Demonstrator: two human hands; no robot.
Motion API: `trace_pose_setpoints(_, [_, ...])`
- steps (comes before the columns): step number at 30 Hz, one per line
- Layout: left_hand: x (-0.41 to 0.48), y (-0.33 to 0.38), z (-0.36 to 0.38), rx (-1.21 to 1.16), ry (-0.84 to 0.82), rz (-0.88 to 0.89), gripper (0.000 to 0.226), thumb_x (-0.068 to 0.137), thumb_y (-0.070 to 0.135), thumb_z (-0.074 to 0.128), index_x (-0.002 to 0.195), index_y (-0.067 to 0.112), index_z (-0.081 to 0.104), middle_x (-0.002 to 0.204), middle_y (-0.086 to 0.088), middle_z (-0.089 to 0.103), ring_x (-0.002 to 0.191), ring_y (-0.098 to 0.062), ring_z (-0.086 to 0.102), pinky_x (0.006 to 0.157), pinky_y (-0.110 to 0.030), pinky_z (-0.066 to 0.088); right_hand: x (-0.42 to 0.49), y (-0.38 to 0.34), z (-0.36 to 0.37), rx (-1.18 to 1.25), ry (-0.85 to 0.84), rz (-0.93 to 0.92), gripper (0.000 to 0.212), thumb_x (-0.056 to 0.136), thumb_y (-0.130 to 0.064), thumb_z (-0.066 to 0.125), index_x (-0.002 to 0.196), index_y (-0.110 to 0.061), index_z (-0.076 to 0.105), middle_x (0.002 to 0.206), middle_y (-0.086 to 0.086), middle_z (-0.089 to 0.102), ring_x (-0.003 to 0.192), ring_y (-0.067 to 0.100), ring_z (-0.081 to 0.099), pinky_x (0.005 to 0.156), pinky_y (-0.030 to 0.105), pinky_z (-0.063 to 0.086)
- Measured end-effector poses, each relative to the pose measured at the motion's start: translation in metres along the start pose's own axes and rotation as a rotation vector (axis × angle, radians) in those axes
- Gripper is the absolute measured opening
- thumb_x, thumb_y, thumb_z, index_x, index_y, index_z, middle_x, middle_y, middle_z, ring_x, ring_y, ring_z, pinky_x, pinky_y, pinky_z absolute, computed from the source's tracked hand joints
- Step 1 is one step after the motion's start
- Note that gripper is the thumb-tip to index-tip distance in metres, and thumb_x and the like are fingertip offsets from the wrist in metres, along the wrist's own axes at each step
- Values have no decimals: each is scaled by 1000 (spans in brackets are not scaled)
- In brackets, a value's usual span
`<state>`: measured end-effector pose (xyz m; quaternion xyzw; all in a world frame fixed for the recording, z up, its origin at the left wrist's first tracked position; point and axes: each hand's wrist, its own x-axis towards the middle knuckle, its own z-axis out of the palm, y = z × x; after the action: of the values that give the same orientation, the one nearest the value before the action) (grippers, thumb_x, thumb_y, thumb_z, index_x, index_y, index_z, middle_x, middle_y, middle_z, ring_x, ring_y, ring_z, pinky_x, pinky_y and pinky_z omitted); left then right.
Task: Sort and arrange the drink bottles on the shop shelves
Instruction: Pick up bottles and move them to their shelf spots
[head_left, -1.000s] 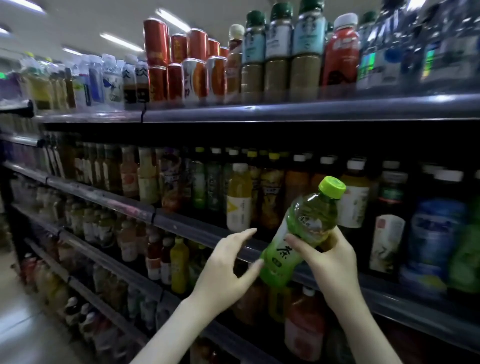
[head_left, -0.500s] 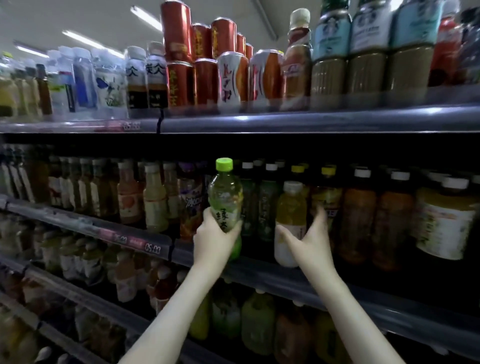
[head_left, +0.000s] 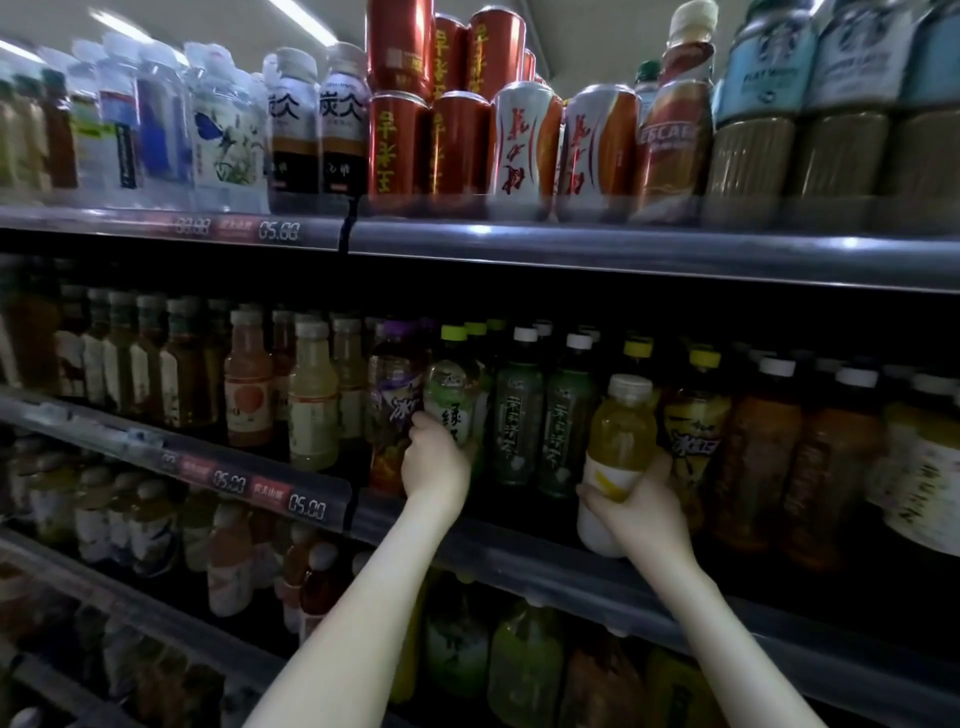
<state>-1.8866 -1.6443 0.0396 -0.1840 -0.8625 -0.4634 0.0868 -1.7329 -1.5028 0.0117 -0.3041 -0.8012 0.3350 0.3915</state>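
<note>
Currently, the left hand grips the lime-capped green tea bottle by its lower body. The bottle is upright in the front row of the middle shelf, between a purple-labelled bottle and a dark green tea bottle. The right hand grasps a white-capped yellow juice bottle near its base — upright at the shelf's front edge, just beside a yellow-capped bottle.

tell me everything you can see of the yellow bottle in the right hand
The yellow drink bottle looks like clear plastic filled with yellow liquid, with a white cap and a white label round its lower half. It leans slightly, cap to the right, in front of the row on the middle shelf. The right hand grips its lower part; whether its base rests on the shelf is unclear.
</note>
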Motion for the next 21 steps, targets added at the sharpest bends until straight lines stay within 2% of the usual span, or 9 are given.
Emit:
trace_pose_setpoints(2, [1,-2,7,-16,-4,-5,66,89,30,66,135,2,28,133,-19,47,116,-37,54,87,-41,48,1,0,-1,7,-14,-9,85,76,-35,79,138,-11,25,125,10,54,109,28,57,76,29,45])
trace_pose_setpoints(4, [-1,-4,10,-70,-9,9,76,89,28,66,143,2,20,142,-19,38,124,-35,48,96,-42,47,-1,-3,-3,54,-15,-9,82,76,-32,80,136,-10,28,124,9,54,109,28,57,77,30,44])
trace_pose_setpoints(6, [-14,-11,6,-172,-9,80,87,90,27,66,150,6,7,151,-17,24,135,-33,34,106,-40,40,-8,-8,-4,113,14,-38,79,75,-31,81,134,-11,32,120,6,57,108,27,59,77,31,46])
trace_pose_setpoints(8, [-34,-22,-3,-223,5,197,87,92,26,62,153,13,2,155,-12,16,141,-28,27,109,-35,33,-19,-16,-4,192,74,-100,74,75,-30,81,131,-17,35,111,-5,56,104,19,59,79,29,45])
trace_pose_setpoints(12, [-71,-59,-30,-263,-52,317,69,95,30,57,151,31,17,152,7,24,133,-4,29,101,-19,30,-43,-44,0,374,101,-268,70,77,-25,80,127,-33,32,105,-29,48,91,-20,52,76,4,39])
trace_pose_setpoints(15, [-91,-88,-61,-502,-171,190,57,92,34,61,142,41,32,141,12,41,127,-1,43,102,-22,41,-65,-65,14,398,-73,-354,70,75,-25,81,128,-25,35,106,-29,48,89,-29,47,73,-4,37])
trace_pose_setpoints(18, [-116,-129,-83,-523,-226,152,51,89,35,66,129,55,39,135,19,48,124,5,46,103,-22,42,-96,-76,48,436,-312,-346,64,71,-27,84,119,-23,42,105,-24,57,90,-22,54,75,4,44])
trace_pose_setpoints(21, [-144,-173,-99,-445,-280,84,63,76,48,71,126,66,36,139,19,47,128,6,43,105,-24,39,-133,-78,103,491,-507,-274,63,66,-31,87,114,-22,47,105,-13,65,95,-2,64,87,29,54])
